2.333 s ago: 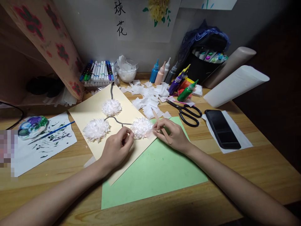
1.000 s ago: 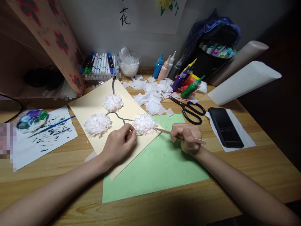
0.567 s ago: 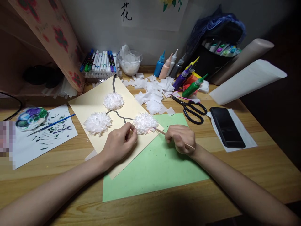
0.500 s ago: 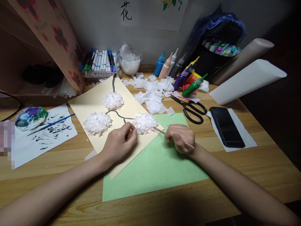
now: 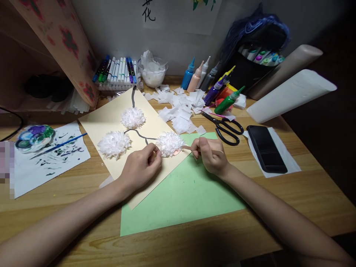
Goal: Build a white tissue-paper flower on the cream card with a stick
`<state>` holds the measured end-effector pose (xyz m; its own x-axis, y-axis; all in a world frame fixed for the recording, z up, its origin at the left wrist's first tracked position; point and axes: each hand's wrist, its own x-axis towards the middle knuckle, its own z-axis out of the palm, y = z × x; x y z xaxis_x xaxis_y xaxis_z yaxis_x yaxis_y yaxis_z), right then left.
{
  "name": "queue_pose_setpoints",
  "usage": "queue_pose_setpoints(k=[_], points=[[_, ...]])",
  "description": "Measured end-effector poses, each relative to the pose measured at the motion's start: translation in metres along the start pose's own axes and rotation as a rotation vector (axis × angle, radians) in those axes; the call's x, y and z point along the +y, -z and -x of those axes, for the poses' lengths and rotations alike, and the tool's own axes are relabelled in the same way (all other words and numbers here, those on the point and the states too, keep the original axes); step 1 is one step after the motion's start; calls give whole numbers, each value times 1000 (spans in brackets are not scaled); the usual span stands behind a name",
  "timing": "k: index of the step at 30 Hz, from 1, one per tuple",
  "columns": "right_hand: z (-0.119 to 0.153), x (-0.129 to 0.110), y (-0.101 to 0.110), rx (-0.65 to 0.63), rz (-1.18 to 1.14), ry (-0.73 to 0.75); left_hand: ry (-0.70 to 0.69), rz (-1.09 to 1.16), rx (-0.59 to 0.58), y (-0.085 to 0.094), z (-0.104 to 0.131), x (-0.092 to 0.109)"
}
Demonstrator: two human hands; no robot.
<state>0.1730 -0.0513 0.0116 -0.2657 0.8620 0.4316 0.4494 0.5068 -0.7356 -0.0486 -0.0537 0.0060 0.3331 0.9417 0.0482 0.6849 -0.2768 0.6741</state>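
Observation:
My right hand [image 5: 210,155] is closed around a thin wooden stick [image 5: 186,148], thumb uppermost. The stick's tip is at the right edge of a white ruffled paper flower [image 5: 169,144]; I cannot tell if it touches. A small pinkish patch shows at that flower's lower edge. My left hand [image 5: 143,163] rests on the cream sheet [image 5: 108,115], its thumb and forefinger pinched together beside the flower's lower left; what they hold, if anything, is hidden. Two more white paper flowers, one at left [image 5: 114,144] and one above [image 5: 132,118], sit along dark painted stem lines.
Under the cream sheet lies green paper [image 5: 167,207]. White paper squares [image 5: 180,120], glue-like bottles [image 5: 187,74] and black scissors [image 5: 229,133] lie beyond. A phone [image 5: 267,150] is at right. At left are a paint palette [image 5: 35,137] and a brush [image 5: 63,142] on stained paper.
My right hand has turned so its thumb points up, and the stick has swung more level. My left hand keeps its place on the sheet. The view has shifted slightly.

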Motion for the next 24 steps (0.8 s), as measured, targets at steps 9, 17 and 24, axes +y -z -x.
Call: queue_pose_setpoints(k=[9,17,24], points=[[8,5,23,186,-232,-51,1,-6,-8,0,-1,0],[-4,41,59,17,389,-90,3,5,-1,1,0,0],[0,52,50,-56,517,36,-6,-5,19,2,0,0]])
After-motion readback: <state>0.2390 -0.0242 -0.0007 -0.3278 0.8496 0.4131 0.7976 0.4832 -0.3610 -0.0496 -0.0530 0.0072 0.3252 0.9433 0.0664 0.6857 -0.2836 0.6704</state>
